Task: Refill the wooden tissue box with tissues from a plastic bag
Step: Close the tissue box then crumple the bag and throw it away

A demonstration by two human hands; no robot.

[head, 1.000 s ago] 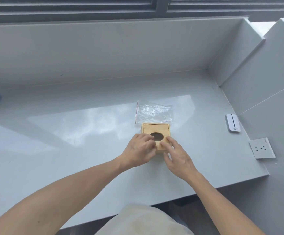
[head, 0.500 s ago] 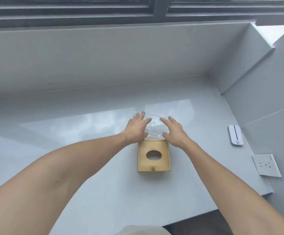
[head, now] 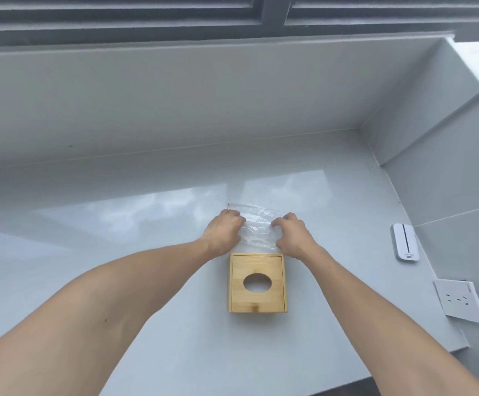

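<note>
A square wooden tissue box (head: 257, 282) with an oval hole in its lid sits on the grey counter (head: 118, 267), near the front. Just behind it lies a clear plastic bag (head: 257, 228) with a thin red strip along its left edge. My left hand (head: 224, 231) rests on the bag's left side with the fingers curled onto the plastic. My right hand (head: 292, 234) is curled onto the bag's right side. Both hands pinch the film. The bag's contents are too pale to make out.
A small white device (head: 404, 242) with a dark stripe lies by the right wall. A white wall socket plate (head: 458, 304) is set lower on that wall. A raised back ledge and window frame run behind the counter; the counter's front edge is close to me.
My hands left the wooden box, reached back to the plastic bag, and now their fingers have curled from flat into a pinch on it. The view has moved closer.
</note>
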